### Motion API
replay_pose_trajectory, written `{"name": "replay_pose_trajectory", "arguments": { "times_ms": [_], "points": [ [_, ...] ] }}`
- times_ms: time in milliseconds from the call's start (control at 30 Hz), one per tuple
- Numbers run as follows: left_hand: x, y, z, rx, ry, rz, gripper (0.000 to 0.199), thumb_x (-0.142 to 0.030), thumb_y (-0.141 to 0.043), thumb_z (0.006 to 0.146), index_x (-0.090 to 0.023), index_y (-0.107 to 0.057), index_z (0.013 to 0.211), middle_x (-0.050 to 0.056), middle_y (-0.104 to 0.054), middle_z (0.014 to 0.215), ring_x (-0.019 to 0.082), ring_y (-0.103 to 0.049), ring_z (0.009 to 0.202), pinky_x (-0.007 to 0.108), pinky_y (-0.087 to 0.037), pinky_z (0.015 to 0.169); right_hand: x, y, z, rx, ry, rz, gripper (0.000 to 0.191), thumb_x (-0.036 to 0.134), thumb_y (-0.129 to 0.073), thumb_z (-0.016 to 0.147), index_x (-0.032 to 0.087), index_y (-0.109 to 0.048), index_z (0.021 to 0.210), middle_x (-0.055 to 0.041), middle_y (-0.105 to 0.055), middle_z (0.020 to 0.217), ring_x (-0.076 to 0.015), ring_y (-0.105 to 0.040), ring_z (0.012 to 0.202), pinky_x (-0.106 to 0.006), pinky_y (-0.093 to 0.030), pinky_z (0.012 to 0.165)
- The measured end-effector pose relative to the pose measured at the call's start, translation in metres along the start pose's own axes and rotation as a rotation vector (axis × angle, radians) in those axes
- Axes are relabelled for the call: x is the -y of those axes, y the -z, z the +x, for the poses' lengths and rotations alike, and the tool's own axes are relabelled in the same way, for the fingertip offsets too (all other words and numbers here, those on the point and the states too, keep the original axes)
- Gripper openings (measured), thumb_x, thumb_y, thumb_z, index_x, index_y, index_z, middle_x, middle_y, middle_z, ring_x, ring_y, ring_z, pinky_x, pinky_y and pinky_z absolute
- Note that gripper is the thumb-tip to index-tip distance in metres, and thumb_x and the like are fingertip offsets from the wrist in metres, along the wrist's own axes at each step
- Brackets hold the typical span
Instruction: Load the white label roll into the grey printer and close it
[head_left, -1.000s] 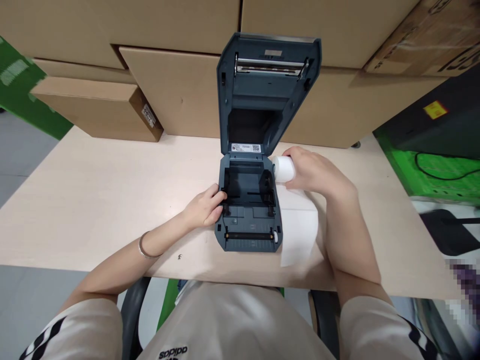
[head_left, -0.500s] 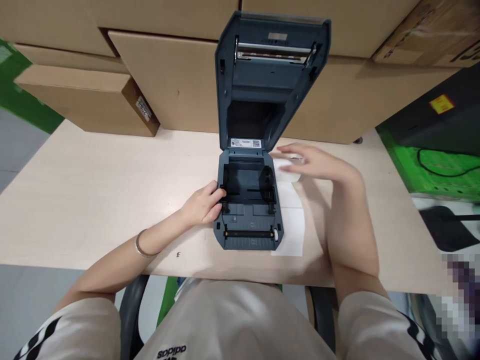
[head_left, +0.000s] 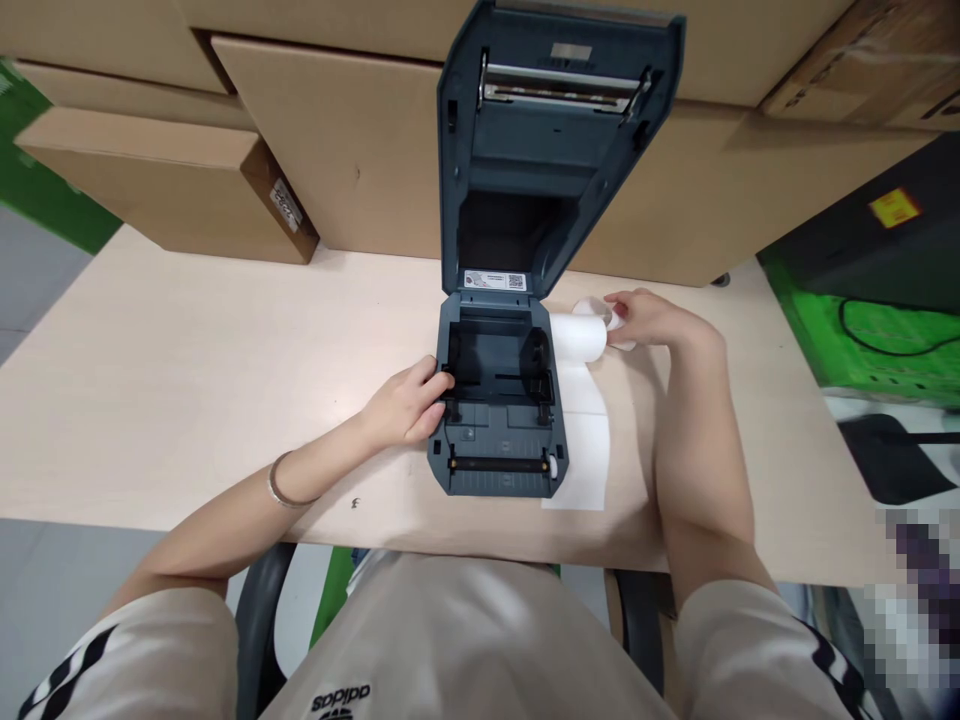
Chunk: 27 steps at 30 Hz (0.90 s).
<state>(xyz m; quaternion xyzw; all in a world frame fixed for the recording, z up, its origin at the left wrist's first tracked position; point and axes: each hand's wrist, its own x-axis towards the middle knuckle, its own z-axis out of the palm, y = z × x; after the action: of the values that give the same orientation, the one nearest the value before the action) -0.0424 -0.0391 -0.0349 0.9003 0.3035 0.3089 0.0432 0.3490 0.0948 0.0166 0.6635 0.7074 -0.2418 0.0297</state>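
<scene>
A dark blue-grey label printer (head_left: 487,425) sits on the table with its lid (head_left: 536,170) raised, and its inner bay holds no roll. My left hand (head_left: 405,402) grips the printer's left side wall, fingertips over the rim. Against the right side lies a white paper roll (head_left: 579,337), and a strip of its paper (head_left: 587,460) runs toward the table's front edge. My right hand (head_left: 651,318) is just right of the roll, its fingers closed on a curled white piece of paper (head_left: 589,305). The roll partly hides that piece.
Large cardboard boxes (head_left: 360,150) stand behind the printer. A flatter box (head_left: 172,190) is at the back left of the table (head_left: 187,350). On the right are a dark case with a yellow label (head_left: 895,208) and a black cable (head_left: 892,345) over green material.
My right hand has moved right, from above the paper roll to the curled paper beside it. The view has shifted slightly. My left hand stays on the printer.
</scene>
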Motion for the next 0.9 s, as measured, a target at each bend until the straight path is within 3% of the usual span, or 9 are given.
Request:
{"name": "replay_pose_trajectory", "arguments": {
  "times_ms": [167,300,433,600,733,767,833,900],
  "points": [
    [0.000,0.000,0.000,0.023,0.028,-0.030,0.046,-0.047,-0.017,0.108,-0.019,-0.054,0.106,0.002,-0.043,0.087,0.018,-0.046,0.063,0.031,-0.050,0.054,0.003,0.001,0.000,0.026,-0.114,-0.034,0.058,0.033,-0.080,0.062,0.015,-0.068,0.116,-0.0143,-0.064,0.121,-0.0227,-0.063,0.093,-0.033,-0.052,0.078],
    [0.000,0.000,0.000,0.017,0.023,-0.032,0.045,-0.046,-0.018,0.109,-0.019,-0.053,0.107,0.002,-0.043,0.087,0.017,-0.047,0.064,0.031,-0.050,0.055,0.005,0.001,-0.002,0.067,-0.169,-0.028,0.064,0.032,-0.084,0.061,0.015,-0.064,0.119,-0.0101,-0.069,0.109,-0.0230,-0.064,0.089,-0.032,-0.051,0.075],
    [0.000,-0.001,0.000,0.014,0.022,-0.024,0.045,-0.046,-0.017,0.109,-0.020,-0.052,0.107,0.002,-0.043,0.087,0.017,-0.047,0.064,0.031,-0.050,0.055,0.012,0.004,-0.006,0.053,-0.169,-0.015,0.053,0.029,-0.086,0.063,0.015,-0.066,0.110,-0.0090,-0.071,0.103,-0.0228,-0.064,0.089,-0.030,-0.049,0.074],
    [0.000,0.000,0.000,0.017,0.026,-0.031,0.044,-0.047,-0.016,0.109,-0.020,-0.052,0.107,0.002,-0.043,0.087,0.017,-0.045,0.064,0.030,-0.049,0.055,0.028,0.031,-0.043,-0.045,-0.076,-0.012,0.035,0.031,-0.085,0.072,0.016,-0.069,0.099,-0.0089,-0.071,0.094,-0.0203,-0.062,0.083,-0.030,-0.044,0.073],
    [0.001,-0.001,0.000,0.000,0.000,-0.013,0.043,-0.045,-0.016,0.110,-0.020,-0.051,0.107,0.001,-0.042,0.088,0.016,-0.046,0.064,0.029,-0.050,0.056,0.059,0.044,-0.101,-0.247,0.154,-0.014,0.027,0.040,-0.080,0.081,0.021,-0.068,0.096,-0.0039,-0.069,0.090,-0.0194,-0.060,0.081,-0.031,-0.041,0.074],
    [0.001,-0.001,0.000,-0.003,-0.004,-0.012,0.043,-0.045,-0.016,0.110,-0.019,-0.051,0.107,0.001,-0.042,0.088,0.016,-0.046,0.064,0.029,-0.050,0.056,0.070,0.041,-0.112,-0.316,0.270,-0.002,0.022,0.037,-0.077,0.084,0.021,-0.069,0.097,-0.0031,-0.068,0.091,-0.0190,-0.061,0.082,-0.032,-0.043,0.075],
    [0.001,-0.002,0.000,-0.004,-0.007,-0.009,0.044,-0.045,-0.016,0.110,-0.019,-0.051,0.107,0.001,-0.041,0.088,0.016,-0.046,0.064,0.029,-0.050,0.056,0.094,0.026,-0.126,-0.463,0.633,0.059,0.024,0.029,-0.069,0.092,0.021,-0.070,0.115,-0.0051,-0.070,0.107,-0.0202,-0.066,0.096,-0.032,-0.049,0.082],
    [0.002,-0.003,0.000,-0.005,-0.012,-0.003,0.045,-0.045,-0.016,0.110,-0.018,-0.052,0.106,0.001,-0.041,0.088,0.016,-0.046,0.064,0.029,-0.051,0.056,0.116,0.005,-0.126,-0.478,0.887,0.105,0.034,0.024,-0.066,0.096,0.019,-0.065,0.130,-0.0080,-0.068,0.122,-0.0203,-0.066,0.111,-0.032,-0.053,0.092]
  ]
}}
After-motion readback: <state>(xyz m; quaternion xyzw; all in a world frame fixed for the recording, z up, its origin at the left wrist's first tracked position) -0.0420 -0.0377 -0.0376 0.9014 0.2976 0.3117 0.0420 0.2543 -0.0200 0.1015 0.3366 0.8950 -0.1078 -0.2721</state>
